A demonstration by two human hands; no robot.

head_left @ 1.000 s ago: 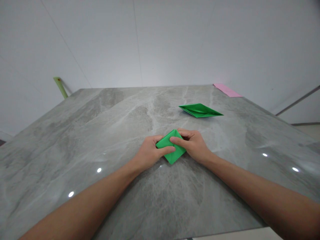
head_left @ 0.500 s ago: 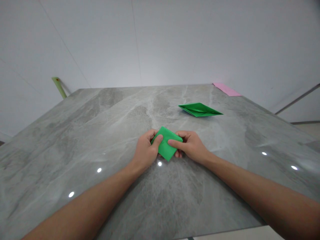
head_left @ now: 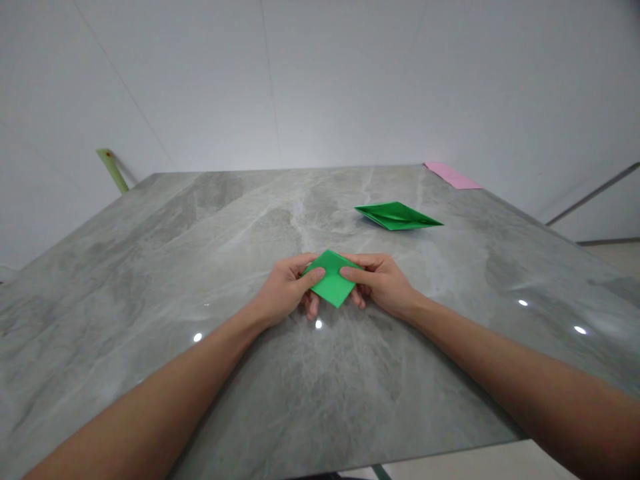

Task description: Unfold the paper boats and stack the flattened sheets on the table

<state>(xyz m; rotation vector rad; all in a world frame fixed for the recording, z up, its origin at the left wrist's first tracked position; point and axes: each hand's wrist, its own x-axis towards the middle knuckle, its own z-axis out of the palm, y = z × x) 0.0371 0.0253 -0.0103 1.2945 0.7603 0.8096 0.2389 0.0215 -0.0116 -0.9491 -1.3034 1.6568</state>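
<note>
A small green folded paper square (head_left: 333,287), turned like a diamond, is held between both hands above the table. My left hand (head_left: 287,283) grips its left corner, thumb on top and fingers underneath. On the opposite corner, my right hand (head_left: 383,280) pinches the paper in the same way. The fingers behind the paper are partly hidden. Beyond my right hand a folded green paper shape (head_left: 399,217), long with pointed ends, lies on the table.
The grey marbled table (head_left: 240,220) reaches to a white wall (head_left: 200,80). Pink paper (head_left: 453,175) lies at its far right corner. A light green strip-like object (head_left: 113,171) leans by the wall past the far left edge.
The green square has tilted flatter, its near corner now higher in view. Both thumbs have shifted slightly apart, and the left fingers show more beneath the paper. The view has moved slightly.
</note>
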